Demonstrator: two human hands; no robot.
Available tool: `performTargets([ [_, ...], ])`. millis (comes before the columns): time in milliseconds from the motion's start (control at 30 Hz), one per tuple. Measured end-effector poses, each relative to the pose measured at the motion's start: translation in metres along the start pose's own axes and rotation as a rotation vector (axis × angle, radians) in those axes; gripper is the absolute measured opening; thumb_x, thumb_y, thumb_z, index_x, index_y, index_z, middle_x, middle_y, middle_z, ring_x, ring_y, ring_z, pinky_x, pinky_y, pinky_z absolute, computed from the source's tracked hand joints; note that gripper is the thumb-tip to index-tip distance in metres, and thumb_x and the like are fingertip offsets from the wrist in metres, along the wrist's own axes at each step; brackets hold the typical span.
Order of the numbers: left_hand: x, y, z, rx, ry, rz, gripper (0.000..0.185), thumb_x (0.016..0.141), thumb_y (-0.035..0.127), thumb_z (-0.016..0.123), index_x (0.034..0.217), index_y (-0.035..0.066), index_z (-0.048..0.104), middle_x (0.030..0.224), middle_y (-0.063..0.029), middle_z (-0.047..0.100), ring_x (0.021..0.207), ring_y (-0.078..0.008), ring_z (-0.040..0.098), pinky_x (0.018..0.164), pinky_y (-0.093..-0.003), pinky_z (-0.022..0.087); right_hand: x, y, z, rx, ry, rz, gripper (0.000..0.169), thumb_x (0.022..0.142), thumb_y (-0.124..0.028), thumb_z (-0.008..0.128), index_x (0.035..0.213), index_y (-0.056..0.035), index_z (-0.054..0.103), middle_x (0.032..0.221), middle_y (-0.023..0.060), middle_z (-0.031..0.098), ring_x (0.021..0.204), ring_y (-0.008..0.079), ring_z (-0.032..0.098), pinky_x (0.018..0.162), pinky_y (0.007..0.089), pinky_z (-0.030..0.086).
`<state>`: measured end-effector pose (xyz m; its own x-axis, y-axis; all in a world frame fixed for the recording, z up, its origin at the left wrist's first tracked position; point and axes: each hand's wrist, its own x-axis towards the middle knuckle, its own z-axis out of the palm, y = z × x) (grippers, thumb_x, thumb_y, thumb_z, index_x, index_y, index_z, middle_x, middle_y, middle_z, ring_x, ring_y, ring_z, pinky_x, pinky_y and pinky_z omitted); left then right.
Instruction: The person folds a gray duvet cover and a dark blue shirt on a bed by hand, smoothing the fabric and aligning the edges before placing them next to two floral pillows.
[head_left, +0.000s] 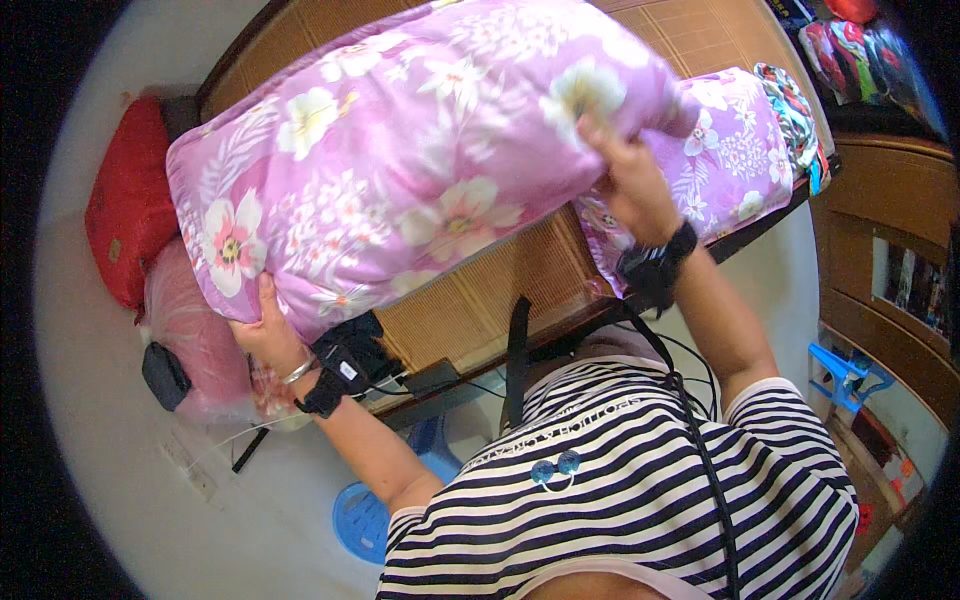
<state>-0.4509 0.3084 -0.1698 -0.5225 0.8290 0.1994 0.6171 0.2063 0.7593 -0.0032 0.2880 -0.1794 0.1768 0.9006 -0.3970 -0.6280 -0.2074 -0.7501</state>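
Note:
A pink-purple pillow (390, 172) with a white flower print spans the upper middle of the head view, held up over a bed with a woven mat (480, 307). My left hand (270, 337) grips its lower left corner, thumb on top. At its right end my right hand (634, 176) is closed on the fabric; this hand is slightly blurred. Just right of my right hand lies a cloth (727, 150) of the same floral print on the mat, with a bunched multicoloured cloth (791, 120) beyond it.
Left of the bed are a red bag (131, 210) and a clear plastic bag with pink contents (199, 330). Black items and cables lie along the near bed edge. A blue plastic stool (364, 521) stands below. Wooden furniture (885, 187) is at the right.

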Motion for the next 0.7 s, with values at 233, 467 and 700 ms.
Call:
performTargets([
  [233, -0.073, -0.111, 0.008, 0.82, -0.292, -0.394, 0.102, 0.073, 0.036, 0.078, 0.149, 0.004, 0.018, 0.136, -0.0333, 0.043, 0.124, -0.0461, 0.046, 0.105, -0.0488, 0.037, -0.047, 0.115, -0.078, -0.241, -0.103, 0.741, 0.037, 0.096, -0.024, 0.058, 0.122, 0.0026, 0.053, 0.095, 0.0102, 0.064, 0.076, 0.0222, 0.069, 0.058, 0.0311, 0.057],
  [467, -0.208, -0.129, 0.047, 0.384, -0.735, -0.107, 0.073, 0.075, 0.025, 0.076, 0.134, -0.006, 0.045, 0.133, -0.0286, 0.05, 0.125, -0.0399, 0.046, 0.106, -0.0454, 0.036, -0.091, 0.103, -0.251, -0.783, 0.304, 0.588, 0.035, 0.088, -0.029, 0.067, 0.099, 0.0036, 0.06, 0.082, 0.009, 0.062, 0.065, 0.0167, 0.063, 0.046, 0.0311, 0.053],
  [700, -0.269, -0.055, 0.078, 0.148, -1.3, -0.051, 0.047, 0.085, 0.019, 0.07, 0.127, 0.003, 0.055, 0.099, -0.0137, 0.068, 0.089, -0.0204, 0.066, 0.08, -0.0326, 0.051, -0.093, 0.123, -0.395, -0.452, 0.905, 0.447, 0.053, 0.075, -0.044, 0.077, 0.087, 0.0062, 0.065, 0.085, 0.0133, 0.067, 0.076, 0.0204, 0.062, 0.068, 0.0358, 0.049],
])
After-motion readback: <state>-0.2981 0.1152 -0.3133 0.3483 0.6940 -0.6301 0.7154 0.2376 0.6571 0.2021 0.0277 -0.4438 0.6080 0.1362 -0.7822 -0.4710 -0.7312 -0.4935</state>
